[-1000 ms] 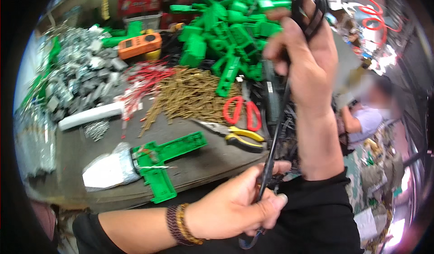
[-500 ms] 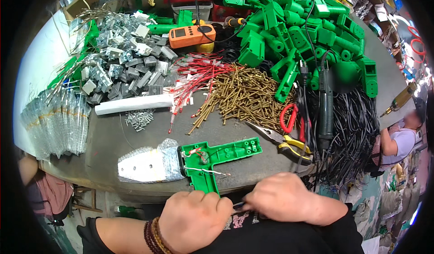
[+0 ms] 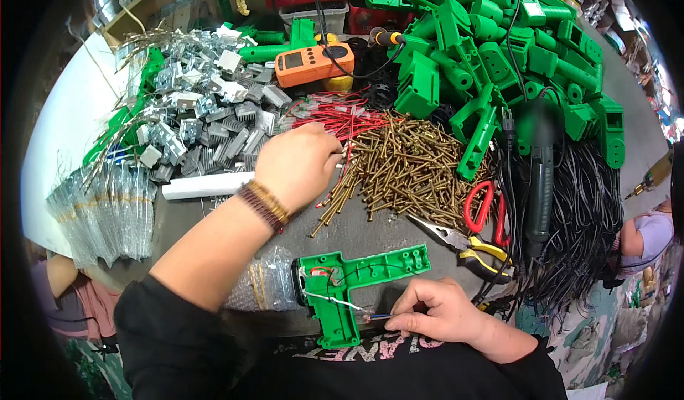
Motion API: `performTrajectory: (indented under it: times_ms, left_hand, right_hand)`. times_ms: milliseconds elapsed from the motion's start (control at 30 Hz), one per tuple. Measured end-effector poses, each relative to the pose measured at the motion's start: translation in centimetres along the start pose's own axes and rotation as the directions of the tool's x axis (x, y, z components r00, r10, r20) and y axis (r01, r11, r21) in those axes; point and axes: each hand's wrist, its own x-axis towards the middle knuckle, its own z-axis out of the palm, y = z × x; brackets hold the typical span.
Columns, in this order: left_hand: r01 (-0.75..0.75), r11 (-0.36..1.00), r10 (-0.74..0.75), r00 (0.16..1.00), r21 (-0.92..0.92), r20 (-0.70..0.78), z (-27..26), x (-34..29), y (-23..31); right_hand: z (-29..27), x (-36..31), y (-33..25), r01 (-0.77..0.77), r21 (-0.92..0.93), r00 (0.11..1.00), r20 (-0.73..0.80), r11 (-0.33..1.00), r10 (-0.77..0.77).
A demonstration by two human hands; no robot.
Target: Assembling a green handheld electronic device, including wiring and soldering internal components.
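A green plastic half-housing, shaped like a tool handle (image 3: 335, 289), lies near the table's front edge, red and white wires inside it. Its left end joins a part covered in bubble wrap (image 3: 267, 282). Pinched in my right hand (image 3: 434, 311) are thin wires (image 3: 379, 317), dark blue among them, beside the bare end of the housing's white wire. My left hand (image 3: 303, 161) reaches across to the red wire leads (image 3: 338, 111) and the edge of the brass screws (image 3: 406, 168). Its fingers curl down into the leads; what they grip is hidden.
Pliers (image 3: 463, 247) with yellow-black handles lie right of the screws, below red-handled scissors (image 3: 481, 208). Metal heat sinks (image 3: 221, 136) heap at left, green housings (image 3: 491, 58) at right. An orange meter (image 3: 313, 64) stands behind. Black cords (image 3: 577, 215) hang at right.
My left hand has left the spot beside my right hand and moved up to the red leads. My right hand has opened out from a fist into a pinch on the wires.
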Motion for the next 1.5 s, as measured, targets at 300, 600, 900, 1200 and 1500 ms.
performTrajectory:
  times_ms: [300,600,900,1200,1500]
  left_hand:
    - [-0.075,0.987,0.070,0.997,0.145,0.041,1.8,3.0,-0.1]
    - [0.067,0.998,-0.063,0.964,-0.006,0.258,-3.1,1.6,0.6]
    - [0.145,0.869,-0.136,0.989,-0.473,0.055,-4.0,-2.7,-2.2]
    - [0.309,-0.140,-0.110,0.939,-0.941,0.325,-6.1,-4.5,-3.5]
    - [-0.006,0.478,-0.016,1.000,-0.878,-0.016,-8.9,-14.0,7.2]
  right_hand:
    - [-0.2,-0.4,0.3,0.059,0.021,0.998,-0.003,0.998,-0.059]
    - [-0.4,-0.3,0.7,0.025,0.064,0.999,-0.024,0.998,-0.024]
    - [-0.1,-0.6,-0.7,-0.072,0.389,0.990,-0.080,0.919,0.112]
    - [1.2,-1.1,-1.7,-0.028,0.400,0.992,-0.101,0.916,0.075]
    - [1.3,-1.2,-3.5,0.069,0.158,0.987,-0.151,0.985,-0.045]
